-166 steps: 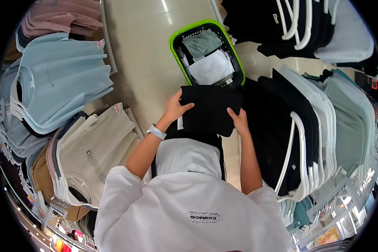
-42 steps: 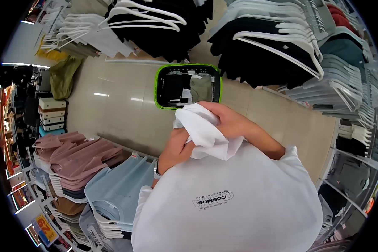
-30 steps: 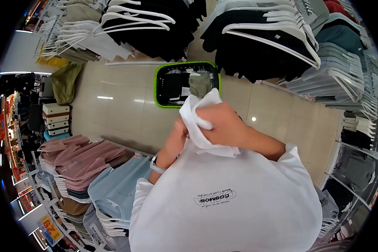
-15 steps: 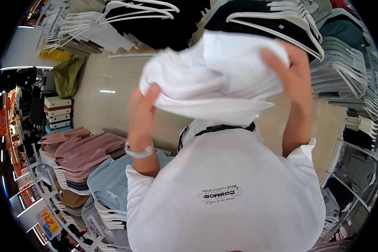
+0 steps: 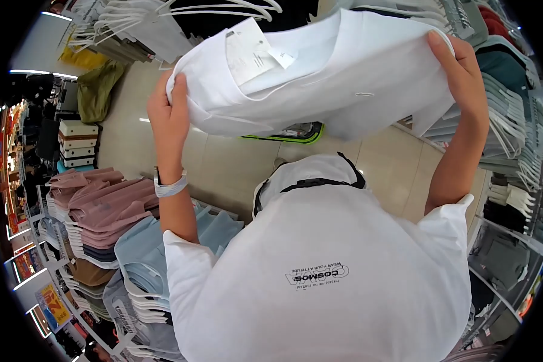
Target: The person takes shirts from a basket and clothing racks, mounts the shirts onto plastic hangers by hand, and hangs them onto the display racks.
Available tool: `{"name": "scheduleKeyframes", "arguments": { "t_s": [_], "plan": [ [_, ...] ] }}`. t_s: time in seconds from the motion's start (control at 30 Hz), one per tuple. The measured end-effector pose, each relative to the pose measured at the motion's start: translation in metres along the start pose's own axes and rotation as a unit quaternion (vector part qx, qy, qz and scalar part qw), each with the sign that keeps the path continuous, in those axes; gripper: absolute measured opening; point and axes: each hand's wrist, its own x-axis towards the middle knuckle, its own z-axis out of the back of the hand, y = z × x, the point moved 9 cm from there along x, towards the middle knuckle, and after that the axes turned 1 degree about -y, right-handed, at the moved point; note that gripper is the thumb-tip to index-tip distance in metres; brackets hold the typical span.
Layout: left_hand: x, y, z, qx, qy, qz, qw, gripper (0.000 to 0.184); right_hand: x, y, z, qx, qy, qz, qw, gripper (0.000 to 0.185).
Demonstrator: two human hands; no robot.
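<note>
A white T-shirt (image 5: 368, 78) is stretched out between my two hands in front of me, its neckline facing up. Inside the collar, a white paper tag (image 5: 248, 53) shows. My left hand (image 5: 170, 99) pinches one shoulder of the shirt, thumb on the near side. The opposite shoulder is gripped by my right hand (image 5: 458, 66), its thumb pressed on top of the fabric. The front of the shirt hangs down toward me, with a small light mark on it. Most fingers of both hands are hidden behind the cloth.
Pink shirts (image 5: 111, 202) and light blue shirts (image 5: 148, 253) hang on a rack at the left. White hangers (image 5: 223, 9) line the far racks. Grey-green garments (image 5: 507, 102) hang at the right. A green-edged basket (image 5: 308, 137) is partly seen below the shirt. Stacked cases (image 5: 78, 145) stand further left.
The bunched white T-shirt is now spread wide and higher. My hands have moved apart, left hand leftward and right hand rightward. The collar, tag and green-edged basket have come into view.
</note>
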Motion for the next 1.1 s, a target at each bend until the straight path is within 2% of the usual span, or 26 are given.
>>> {"name": "scheduleKeyframes", "arguments": {
  "t_s": [0.03,0.1,0.17,0.27,0.3,0.33,0.4,0.43,0.47,0.53,0.57,0.6,0.63,0.67,0.73,0.8,0.87,0.93,1.07,1.1],
  "plan": [
    [-0.001,-0.006,0.008,0.044,-0.024,-0.043,0.998,0.022,0.001,0.004,-0.002,-0.003,-0.003,0.017,1.000,0.035],
    [-0.007,-0.004,0.019,0.071,-0.040,-0.048,0.995,0.022,0.001,0.010,-0.009,-0.006,0.001,0.038,0.999,0.035],
    [-0.013,0.003,0.032,0.101,-0.058,-0.051,0.992,0.022,0.002,0.006,-0.004,0.011,-0.069,0.013,0.997,0.034],
    [-0.020,0.027,0.051,0.037,-0.079,-0.017,0.996,0.024,0.009,0.002,-0.019,0.062,-0.082,0.002,0.995,0.034],
    [-0.022,0.032,0.052,0.017,-0.048,-0.018,0.999,0.025,0.009,0.007,-0.027,0.000,-0.081,0.027,0.996,0.034],
    [-0.024,0.036,0.053,-0.002,-0.018,-0.020,1.000,0.026,0.008,0.009,-0.035,0.000,-0.076,0.029,0.997,0.034],
    [-0.027,0.044,0.064,0.008,-0.004,-0.013,1.000,0.028,-0.001,0.005,-0.026,0.043,-0.223,-0.022,0.974,0.034],
    [-0.028,0.050,0.068,0.017,0.015,-0.008,1.000,0.030,0.004,0.006,-0.031,0.091,-0.154,-0.017,0.984,0.032],
    [-0.030,0.059,0.078,0.018,0.008,-0.002,1.000,0.030,0.004,0.006,-0.037,0.090,-0.146,-0.014,0.985,0.032],
    [-0.034,0.087,0.087,-0.187,0.043,0.077,0.978,0.033,0.006,0.012,-0.059,0.023,-0.101,-0.007,0.995,0.031],
    [-0.034,0.092,0.091,-0.185,0.039,0.079,0.979,0.033,0.009,0.014,-0.073,0.015,-0.025,0.027,0.999,0.031],
    [-0.034,0.090,0.084,-0.191,0.075,0.075,0.976,0.034,0.014,0.019,-0.083,0.015,-0.022,0.029,0.999,0.031],
    [-0.033,0.088,0.078,-0.198,0.110,0.071,0.971,0.034,0.017,0.014,-0.074,0.066,-0.145,-0.028,0.987,0.031],
    [-0.033,0.089,0.083,-0.199,0.104,0.074,0.972,0.034,0.013,0.006,-0.064,0.115,-0.265,-0.086,0.954,0.031],
    [-0.032,0.104,0.105,-0.265,0.008,0.128,0.956,0.034,0.021,-0.004,-0.066,0.113,-0.222,-0.083,0.965,0.030],
    [-0.029,0.113,0.117,-0.219,0.005,0.126,0.968,0.034,0.027,0.011,-0.099,0.052,-0.039,-0.001,0.998,0.028],
    [-0.028,0.121,0.131,-0.172,0.000,0.126,0.977,0.035,0.038,-0.004,-0.090,0.163,-0.180,-0.047,0.969,0.030],
    [-0.025,0.134,0.145,-0.302,-0.036,0.170,0.937,0.035,0.054,0.003,-0.108,0.151,-0.114,-0.074,0.979,0.031],
    [-0.012,0.149,0.168,-0.241,-0.045,0.165,0.955,0.034,0.078,-0.002,-0.152,0.162,-0.093,-0.102,0.977,0.030],
    [-0.006,0.140,0.177,-0.285,-0.107,0.168,0.938,0.033,0.087,-0.006,-0.161,0.210,-0.083,-0.096,0.970,0.030]
  ]
}}
